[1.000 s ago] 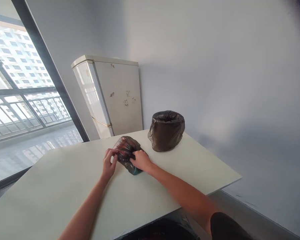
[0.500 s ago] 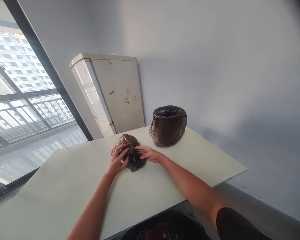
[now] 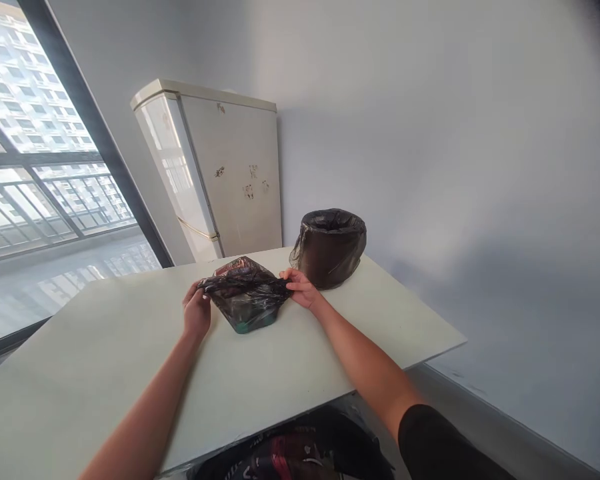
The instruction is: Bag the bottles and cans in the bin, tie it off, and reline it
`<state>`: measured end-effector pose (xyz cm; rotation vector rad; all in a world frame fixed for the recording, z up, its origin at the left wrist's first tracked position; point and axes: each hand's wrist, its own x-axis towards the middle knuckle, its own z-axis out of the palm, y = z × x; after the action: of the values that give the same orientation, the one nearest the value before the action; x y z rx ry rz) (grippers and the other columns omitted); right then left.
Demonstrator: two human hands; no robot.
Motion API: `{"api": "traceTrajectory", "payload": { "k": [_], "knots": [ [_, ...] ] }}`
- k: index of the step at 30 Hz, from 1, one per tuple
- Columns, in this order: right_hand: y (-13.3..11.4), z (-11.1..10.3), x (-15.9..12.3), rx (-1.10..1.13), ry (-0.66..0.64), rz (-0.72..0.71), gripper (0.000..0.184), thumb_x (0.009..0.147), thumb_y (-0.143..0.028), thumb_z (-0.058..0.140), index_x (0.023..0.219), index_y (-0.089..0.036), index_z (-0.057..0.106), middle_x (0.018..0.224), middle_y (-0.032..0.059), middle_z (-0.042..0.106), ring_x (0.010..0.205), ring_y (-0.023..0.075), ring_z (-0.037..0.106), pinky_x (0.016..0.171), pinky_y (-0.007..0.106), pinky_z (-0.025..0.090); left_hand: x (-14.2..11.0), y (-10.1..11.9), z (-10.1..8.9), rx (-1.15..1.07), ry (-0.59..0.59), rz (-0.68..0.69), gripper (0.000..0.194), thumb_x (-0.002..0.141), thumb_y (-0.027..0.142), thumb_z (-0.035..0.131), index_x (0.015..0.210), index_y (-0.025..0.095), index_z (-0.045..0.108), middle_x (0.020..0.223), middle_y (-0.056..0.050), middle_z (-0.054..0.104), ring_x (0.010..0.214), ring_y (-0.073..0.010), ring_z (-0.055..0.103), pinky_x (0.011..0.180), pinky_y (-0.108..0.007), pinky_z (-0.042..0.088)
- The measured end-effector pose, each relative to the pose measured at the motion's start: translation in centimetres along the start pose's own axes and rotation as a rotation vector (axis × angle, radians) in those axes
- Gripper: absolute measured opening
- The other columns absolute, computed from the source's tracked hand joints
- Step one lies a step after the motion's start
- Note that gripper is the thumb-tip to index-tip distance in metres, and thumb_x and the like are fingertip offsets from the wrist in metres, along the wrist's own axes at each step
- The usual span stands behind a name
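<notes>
A black, see-through plastic garbage bag (image 3: 250, 303) lies on the pale table, its gathered top stretched sideways between my two hands. Reddish and green things show dimly through the film, too blurred to name. My left hand (image 3: 197, 308) is closed on the left end of the bag's top. On the opposite side, my right hand (image 3: 301, 288) pinches the other end between thumb and fingers. Just behind my right hand stands a round trash bin (image 3: 330, 253) with a black liner folded over its rim.
The pale table (image 3: 260, 393) has its front edge close to my body and its corner out to the right. Behind it stand a worn white refrigerator (image 3: 235, 180) and a bare wall. Dark-framed glass (image 3: 65, 160) is at the left.
My hands have moved apart from the bag's bunched middle, pulling its top out wide to both sides. The bin still stands on the table; the camera's view has shifted a little.
</notes>
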<state>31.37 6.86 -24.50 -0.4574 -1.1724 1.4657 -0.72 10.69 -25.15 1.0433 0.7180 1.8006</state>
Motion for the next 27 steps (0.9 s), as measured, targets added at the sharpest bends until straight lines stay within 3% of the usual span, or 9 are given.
{"api": "traceTrajectory", "payload": {
  "k": [2,5,9,15,19,24,27],
  "knots": [
    [0.3,-0.3,0.1,-0.008,0.023,0.002,0.047,0.058,-0.032,0.094,0.086,-0.023,0.058,0.088,-0.0026,0.056,0.077,0.0142,0.051,0.073,0.027,0.042,0.7,-0.4,-0.6,-0.119,0.051,-0.084,0.018,0.073,0.021,0.072,0.09,0.019,0.075,0.093,-0.002,0.067,0.085,-0.0137,0.06,0.074,-0.022,0.047],
    [0.5,-0.5,0.1,-0.018,0.039,0.022,0.047,0.055,-0.028,0.095,0.083,-0.022,0.058,0.086,-0.0035,0.058,0.077,0.014,0.054,0.074,0.027,0.044,1.4,-0.7,-1.3,-0.149,0.11,-0.085,0.018,0.07,0.018,0.069,0.088,0.018,0.073,0.086,0.0,0.066,0.078,-0.011,0.059,0.07,-0.02,0.046],
    [0.6,-0.8,0.0,-0.017,0.054,0.05,0.045,0.058,-0.032,0.094,0.082,-0.022,0.058,0.079,-0.0033,0.061,0.072,0.0147,0.055,0.07,0.028,0.045,1.7,-1.1,-1.5,-0.255,0.143,-0.195,0.022,0.074,0.019,0.07,0.096,0.02,0.07,0.077,0.003,0.066,0.072,-0.0103,0.062,0.073,-0.02,0.051],
    [1.0,-1.5,0.4,0.032,0.156,-0.023,0.039,0.064,-0.032,0.087,0.085,-0.025,0.054,0.073,-0.0047,0.059,0.067,0.0153,0.052,0.068,0.029,0.042,1.5,-2.0,-0.9,-0.255,0.07,-0.386,0.014,0.081,0.024,0.071,0.091,0.014,0.071,0.086,-0.005,0.075,0.076,-0.0177,0.07,0.075,-0.029,0.06],
    [1.2,-1.8,0.6,0.06,0.203,-0.074,0.033,0.064,-0.024,0.08,0.087,-0.025,0.056,0.076,-0.0044,0.057,0.071,0.0162,0.053,0.072,0.03,0.043,1.6,-1.8,-0.9,-0.292,0.053,-0.4,0.009,0.084,0.017,0.066,0.09,0.014,0.071,0.089,-0.008,0.077,0.079,-0.0178,0.072,0.077,-0.029,0.062],
    [1.1,-1.4,0.6,0.07,0.224,-0.114,0.034,0.059,-0.014,0.074,0.088,-0.025,0.06,0.095,-0.0016,0.064,0.09,0.0186,0.059,0.081,0.031,0.048,1.5,-1.1,-1.3,-0.335,0.042,-0.414,0.015,0.081,0.008,0.061,0.091,0.015,0.071,0.088,-0.007,0.077,0.083,-0.0171,0.073,0.083,-0.029,0.063],
    [0.9,-1.1,0.7,0.059,0.235,-0.133,0.035,0.056,-0.01,0.071,0.085,-0.024,0.057,0.1,-0.0007,0.064,0.094,0.0189,0.058,0.084,0.031,0.048,1.1,-0.7,-1.3,-0.351,0.021,-0.457,0.016,0.079,0.01,0.062,0.091,0.015,0.073,0.091,-0.009,0.079,0.088,-0.022,0.076,0.085,-0.036,0.065]
  ]
}}
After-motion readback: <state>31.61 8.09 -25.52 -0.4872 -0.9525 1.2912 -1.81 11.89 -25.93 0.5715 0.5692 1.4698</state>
